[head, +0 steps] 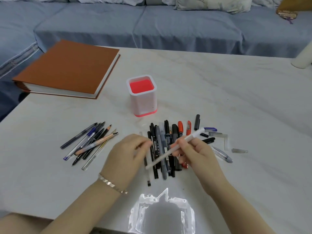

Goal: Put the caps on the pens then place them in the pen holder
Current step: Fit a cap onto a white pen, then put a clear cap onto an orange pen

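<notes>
In the head view, a pale table (219, 92) fills most of the frame, with a blue sofa (152, 27) across the top. Near the middle stands a white pen holder (143, 100) with a red inside and red base, upright; nothing shows above its rim. In the upper left of the frame a brown book (67, 65) lies flat on the table.

Just below the holder, at centre, lies a pile of capped pens (162, 146), mostly black and grey, with two red ones at its right edge. Left of centre lies a second, fanned group of uncapped pens and pencils (91, 142), tips pointing toward the upper right. To the right of centre loose caps (217, 134) are scattered: black, blue and clear ones.

The right hand (197, 154) is closed around a white pen (175, 149), which slants from lower left to upper right above the central pile. The left hand (128, 154), with a bracelet (111, 184) on its wrist, has its fingers curled, their tips near the pen's lower part; whether they touch it or hold anything, I cannot tell. A bright glare (162, 211) sits on the table at the bottom centre of the frame.
</notes>
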A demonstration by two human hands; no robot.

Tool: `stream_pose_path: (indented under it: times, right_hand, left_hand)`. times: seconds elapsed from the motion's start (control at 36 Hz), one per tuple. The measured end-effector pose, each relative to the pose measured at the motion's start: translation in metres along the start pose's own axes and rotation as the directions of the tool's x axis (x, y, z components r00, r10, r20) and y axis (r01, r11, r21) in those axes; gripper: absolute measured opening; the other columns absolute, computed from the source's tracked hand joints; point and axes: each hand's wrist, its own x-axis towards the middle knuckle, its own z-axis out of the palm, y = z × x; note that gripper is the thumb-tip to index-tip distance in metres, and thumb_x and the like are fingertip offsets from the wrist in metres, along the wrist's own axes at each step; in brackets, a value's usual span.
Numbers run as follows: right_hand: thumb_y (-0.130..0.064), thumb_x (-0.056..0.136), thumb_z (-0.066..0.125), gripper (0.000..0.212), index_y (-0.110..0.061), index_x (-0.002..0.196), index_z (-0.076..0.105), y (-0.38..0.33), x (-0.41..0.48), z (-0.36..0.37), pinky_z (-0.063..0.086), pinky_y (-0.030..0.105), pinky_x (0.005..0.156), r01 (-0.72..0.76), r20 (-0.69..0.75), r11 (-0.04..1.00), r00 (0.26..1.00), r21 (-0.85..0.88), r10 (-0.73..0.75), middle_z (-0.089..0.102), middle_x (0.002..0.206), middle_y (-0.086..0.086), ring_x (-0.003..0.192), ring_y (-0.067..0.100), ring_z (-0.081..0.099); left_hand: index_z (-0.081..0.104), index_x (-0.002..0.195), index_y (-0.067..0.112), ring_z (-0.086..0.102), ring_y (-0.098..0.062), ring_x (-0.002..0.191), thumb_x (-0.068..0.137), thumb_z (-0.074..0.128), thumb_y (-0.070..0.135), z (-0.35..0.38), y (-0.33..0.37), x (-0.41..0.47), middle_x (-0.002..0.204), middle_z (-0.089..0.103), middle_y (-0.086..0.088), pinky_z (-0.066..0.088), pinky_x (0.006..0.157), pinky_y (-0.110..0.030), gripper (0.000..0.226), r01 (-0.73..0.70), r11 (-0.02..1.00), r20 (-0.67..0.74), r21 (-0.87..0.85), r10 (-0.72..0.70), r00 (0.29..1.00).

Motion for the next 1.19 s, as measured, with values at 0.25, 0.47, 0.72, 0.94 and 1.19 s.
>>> stream_pose_path:
  times: [0.25, 0.47, 0.72, 0.94, 1.19]
  right_hand:
    - [-0.018, 0.089, 0.051, 0.024, -0.031, 0.109, 0.051, 0.011, 0.031, 0.031, 0.038, 0.013, 0.057, 0.204, 0.006, 0.792, 0.969, -0.576, -0.246, 0.049, 0.057, -0.004, 0.053, 0.004, 0.045]
    - [-0.023, 0.093, 0.044, 0.028, -0.013, 0.116, 0.057, 0.028, 0.044, 0.053, 0.044, 0.03, 0.086, 0.286, 0.218, 0.385, 0.953, -0.877, -0.212, 0.051, 0.108, 0.007, 0.101, 0.022, 0.052]
    - [-0.022, 0.09, 0.052, 0.024, -0.018, 0.109, 0.064, 0.023, 0.021, 0.017, 0.035, 0.018, 0.074, 0.313, 0.211, 0.395, 0.936, -0.863, -0.281, 0.051, 0.1, -0.001, 0.093, 0.013, 0.052]
    - [-0.009, 0.086, 0.055, 0.027, -0.016, 0.11, 0.064, 0.018, 0.012, -0.072, 0.032, 0.023, 0.086, 0.008, -0.101, 0.381, 0.959, -0.925, -0.264, 0.055, 0.115, 0.004, 0.117, 0.021, 0.043]
    - [-0.013, 0.086, 0.054, 0.024, -0.014, 0.109, 0.06, 0.034, 0.008, -0.096, 0.041, 0.033, 0.082, -0.12, -0.189, 0.309, 0.961, -0.943, -0.204, 0.058, 0.105, 0.007, 0.103, 0.026, 0.05]
  left_hand:
    - [0.06, 0.062, 0.002, 0.05, -0.034, 0.061, 0.076, 0.064, 0.001, -0.037, -0.092, 0.014, 0.057, 0.062, -0.014, 0.041, 0.055, -0.038, 0.015, 0.188, 0.814, -0.186, 0.55, -0.1, 0.977]
    - [0.054, 0.049, 0.006, 0.049, -0.031, 0.049, 0.065, 0.077, 0.004, -0.034, -0.098, 0.015, 0.045, 0.053, -0.011, 0.03, 0.047, -0.029, 0.028, 0.145, 0.715, -0.085, 0.683, -0.12, 0.989]
    - [0.059, 0.053, 0.004, 0.05, -0.029, 0.047, 0.061, 0.067, 0.005, -0.02, -0.086, 0.015, 0.048, 0.054, -0.013, 0.041, 0.045, -0.029, 0.011, 0.111, 0.736, -0.046, 0.668, -0.108, 0.993]
    - [0.06, 0.101, 0.01, 0.055, -0.024, 0.075, 0.084, 0.052, 0.01, 0.001, -0.023, 0.004, 0.096, 0.05, -0.004, 0.047, 0.068, -0.036, 0.019, 0.132, 0.972, -0.043, 0.194, -0.126, 0.991]
    - [0.06, 0.104, 0.032, 0.046, -0.006, 0.053, 0.088, 0.052, 0.026, 0.013, 0.007, -0.009, 0.07, 0.056, 0.01, 0.037, 0.052, -0.021, 0.02, 0.111, 0.994, 0.121, 0.016, -0.112, 0.986]
